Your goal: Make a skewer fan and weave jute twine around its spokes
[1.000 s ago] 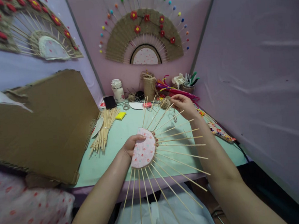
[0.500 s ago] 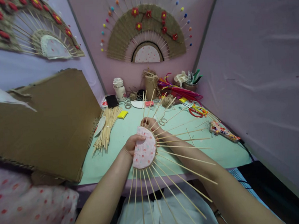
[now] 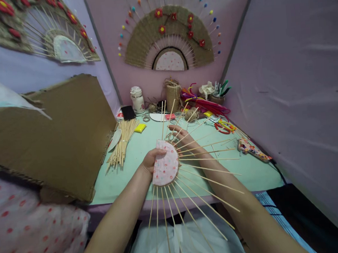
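My left hand (image 3: 150, 161) grips a half-round pink flowered fabric piece (image 3: 165, 168) from which several thin wooden sticks (image 3: 201, 178) fan out. It is held over the pale green table (image 3: 247, 171). My right hand (image 3: 184, 137) reaches behind the sticks just beyond the fabric piece, fingers bent among the upper sticks; what the fingertips pinch is hidden.
A bundle of loose sticks (image 3: 122, 143) lies left of the fan beside a big cardboard sheet (image 3: 56, 138). At the back stand a white jar (image 3: 137, 99), a twine spool (image 3: 173, 95), pipe cleaners (image 3: 205, 104), scissors (image 3: 224, 126) and a pen cup (image 3: 215, 94). Finished fans (image 3: 171, 37) hang on the walls.
My right hand came back from the far right of the table to just behind the fabric piece. The fan stayed in my left hand and turned slightly.
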`<state>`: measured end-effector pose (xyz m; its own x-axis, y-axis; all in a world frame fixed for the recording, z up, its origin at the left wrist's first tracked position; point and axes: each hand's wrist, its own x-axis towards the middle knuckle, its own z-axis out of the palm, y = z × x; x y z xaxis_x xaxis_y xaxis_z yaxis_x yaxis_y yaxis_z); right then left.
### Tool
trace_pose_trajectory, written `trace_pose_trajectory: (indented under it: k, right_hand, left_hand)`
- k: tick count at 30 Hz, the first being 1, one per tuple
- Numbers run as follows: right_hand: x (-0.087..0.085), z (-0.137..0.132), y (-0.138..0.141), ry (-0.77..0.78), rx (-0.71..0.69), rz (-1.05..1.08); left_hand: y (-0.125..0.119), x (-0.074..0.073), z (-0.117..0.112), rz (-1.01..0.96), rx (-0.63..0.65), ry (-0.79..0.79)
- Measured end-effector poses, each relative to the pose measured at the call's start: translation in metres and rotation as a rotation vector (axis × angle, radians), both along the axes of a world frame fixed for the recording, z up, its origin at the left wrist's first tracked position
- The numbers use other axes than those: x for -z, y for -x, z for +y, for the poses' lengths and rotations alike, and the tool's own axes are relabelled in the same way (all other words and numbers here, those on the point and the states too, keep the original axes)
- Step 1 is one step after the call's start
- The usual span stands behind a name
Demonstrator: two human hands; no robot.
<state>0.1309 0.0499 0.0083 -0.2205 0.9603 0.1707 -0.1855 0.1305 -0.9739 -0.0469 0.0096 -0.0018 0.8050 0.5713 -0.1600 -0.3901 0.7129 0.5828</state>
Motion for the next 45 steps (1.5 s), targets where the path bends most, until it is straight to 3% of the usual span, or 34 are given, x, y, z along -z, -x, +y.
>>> trace_pose_trajectory:
  k: [6,14,22,27,34,45]
  right_hand:
    - [-0.001,-0.01,0.001,0.006,-0.182,0.026]
    - [0.007,-0.006,0.0,0.047,-0.104,0.007]
    - [0.004,-0.013,0.003,0.105,-0.067,-0.012]
    - [-0.002,-0.011,-0.004,0.049,-0.078,-0.02]
    - [0.002,-0.001,-0.009,0.021,0.025,-0.024]
    - [0.005,-0.004,0.0,0.022,0.051,0.009]
  left_hand:
    - [0.0,0.0,0.002,0.006,-0.006,0.053]
    - [-0.01,-0.007,0.003,0.096,-0.199,0.129]
    - [-0.013,-0.006,0.004,0.112,-0.163,0.126]
    - [-0.012,-0.008,0.002,0.205,-0.214,0.147]
    - [-0.015,-0.016,-0.002,0.26,-0.302,0.176]
    - [-0.01,-0.008,-0.001,0.165,-0.204,0.19]
